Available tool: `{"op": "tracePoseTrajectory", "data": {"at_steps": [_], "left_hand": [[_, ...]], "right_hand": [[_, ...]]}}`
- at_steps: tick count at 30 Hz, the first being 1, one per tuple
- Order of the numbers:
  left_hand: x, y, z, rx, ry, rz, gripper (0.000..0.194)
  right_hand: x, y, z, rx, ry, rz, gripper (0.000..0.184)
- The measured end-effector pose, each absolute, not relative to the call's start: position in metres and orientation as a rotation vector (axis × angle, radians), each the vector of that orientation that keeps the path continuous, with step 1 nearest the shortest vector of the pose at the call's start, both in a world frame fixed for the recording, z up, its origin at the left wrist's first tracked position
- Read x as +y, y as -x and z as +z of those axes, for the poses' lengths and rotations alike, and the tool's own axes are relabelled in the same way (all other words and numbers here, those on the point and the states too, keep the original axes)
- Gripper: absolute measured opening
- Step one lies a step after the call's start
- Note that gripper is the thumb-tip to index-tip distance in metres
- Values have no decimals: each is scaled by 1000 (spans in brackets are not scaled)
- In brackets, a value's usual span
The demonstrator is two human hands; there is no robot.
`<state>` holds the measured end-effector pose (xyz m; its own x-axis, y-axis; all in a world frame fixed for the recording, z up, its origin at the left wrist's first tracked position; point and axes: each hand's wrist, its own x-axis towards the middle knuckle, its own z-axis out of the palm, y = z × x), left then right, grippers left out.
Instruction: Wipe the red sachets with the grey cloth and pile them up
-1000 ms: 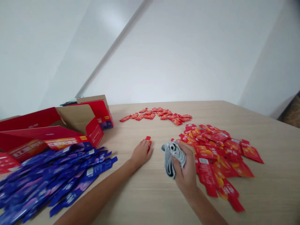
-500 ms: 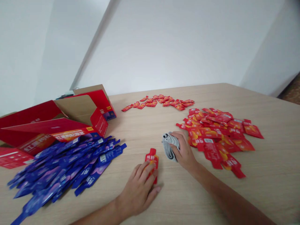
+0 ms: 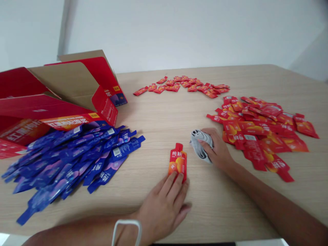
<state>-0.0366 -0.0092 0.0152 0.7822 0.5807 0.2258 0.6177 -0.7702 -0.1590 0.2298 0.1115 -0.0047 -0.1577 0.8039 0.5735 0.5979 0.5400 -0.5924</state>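
A red pouch [image 3: 177, 160] with a narrow spout end and orange fruit print lies flat on the table, spout pointing away from me. The fingers of my left hand [image 3: 166, 200] are stretched out, their tips resting on the pouch's near end and covering it. To the right of that pouch, my right hand [image 3: 217, 150] grips a folded grey cloth [image 3: 201, 146], held apart from the pouch. A pile of similar red pouches [image 3: 258, 131] lies just beyond and to the right of my right hand.
At left, blue pouches [image 3: 74, 160] lie in a heap against an open red cardboard box [image 3: 69, 116]. Farther back, several red pouches [image 3: 183, 83] form a loose arc on the wooden table [image 3: 153, 116]. A white wall [image 3: 192, 34] stands behind.
The view has tilted down and swung left. My left hand has drawn back toward the pouch's near end, uncovering more of its print. The cloth stays in my right hand.
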Motion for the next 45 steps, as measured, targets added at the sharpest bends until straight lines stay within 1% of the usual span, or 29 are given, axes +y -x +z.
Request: {"op": "tracePoseTrajectory", "data": {"at_steps": [3, 7, 11, 14, 18, 20, 22, 25, 27, 29, 32, 33, 36, 40, 42, 45], "left_hand": [[-18, 39, 20, -922, 2717, -216, 61], [-27, 43, 19, -898, 2695, -259, 59], [-32, 46, 8, -874, 2724, -329, 59], [-34, 45, -2, -942, 2711, -415, 60], [-31, 43, -5, -950, 2752, -452, 69], [-27, 44, -2, -930, 2777, -440, 72], [-24, 45, 1, -918, 2793, -433, 73], [-23, 45, 3, -912, 2793, -445, 74], [-23, 44, 2, -905, 2790, -460, 74], [-24, 43, 2, -911, 2823, -433, 69], [-26, 41, 3, -969, 2902, -348, 61], [-26, 41, 2, -979, 2905, -349, 62], [-26, 42, 1, -954, 2865, -412, 72], [-24, 44, -1, -951, 2834, -444, 74], [-24, 43, 0, -942, 2811, -466, 74], [-24, 41, 2, -933, 2830, -444, 71]], "right_hand": [[110, -232, -2, -1933, 1132, 246, 27], [104, -225, 12, -2073, 1108, 236, 29], [84, -195, 24, -2325, 1040, 412, 35], [71, -173, 20, -2584, 920, 547, 39], [94, -163, 11, -2653, 860, 610, 38], [120, -164, 12, -2635, 935, 555, 35], [143, -167, 20, -2623, 1060, 427, 30], [146, -167, 37, -2552, 1169, 278, 29], [124, -163, 42, -2506, 1117, 275, 32], [93, -159, 40, -2543, 997, 329, 33], [68, -155, 24, -2705, 850, 405, 29], [70, -155, 19, -2729, 857, 404, 29], [104, -159, 10, -2684, 1015, 331, 30], [145, -168, 26, -2554, 1219, 177, 24], [136, -168, 35, -2500, 1214, 167, 27], [95, -163, 33, -2570, 1057, 274, 33]]}}
